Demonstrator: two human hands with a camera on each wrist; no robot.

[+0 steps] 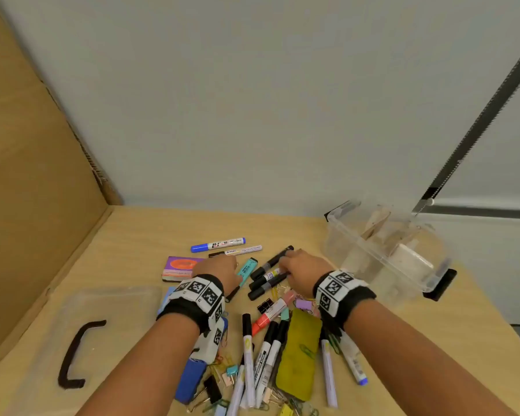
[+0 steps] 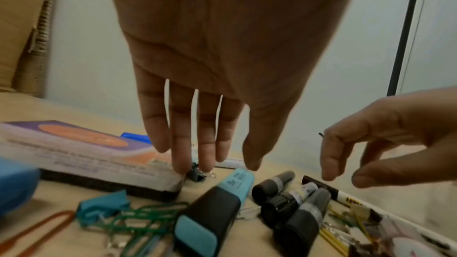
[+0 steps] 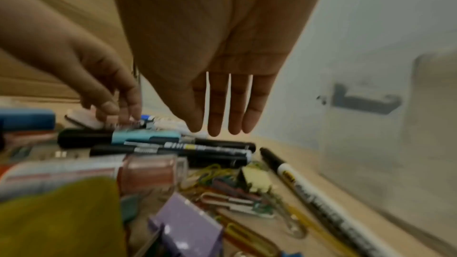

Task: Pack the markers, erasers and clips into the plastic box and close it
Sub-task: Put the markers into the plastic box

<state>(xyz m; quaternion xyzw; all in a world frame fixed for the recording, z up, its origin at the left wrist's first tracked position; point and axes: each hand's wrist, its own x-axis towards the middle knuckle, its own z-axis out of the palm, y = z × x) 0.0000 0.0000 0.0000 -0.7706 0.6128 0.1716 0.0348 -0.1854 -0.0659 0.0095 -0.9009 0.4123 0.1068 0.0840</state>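
A heap of markers, erasers and clips covers the wooden table. My left hand (image 1: 233,267) hovers with straight fingers (image 2: 180,155) over the end of a purple-and-orange eraser (image 2: 99,165) and a small binder clip (image 2: 197,175), holding nothing. A teal highlighter (image 1: 248,268) lies just right of it. My right hand (image 1: 285,267) hangs with straight fingers (image 3: 216,116) above a bundle of black markers (image 3: 197,149), also holding nothing. The clear plastic box (image 1: 357,235) stands open at the right, beyond my right hand. Its lid (image 1: 42,340) lies flat at the left.
More markers, a blue eraser (image 1: 189,382), an olive-yellow eraser (image 1: 300,355) and several coloured clips (image 3: 222,183) lie nearer to me. A blue-capped marker (image 1: 218,244) lies behind the heap. A cardboard wall (image 1: 27,175) closes the left side.
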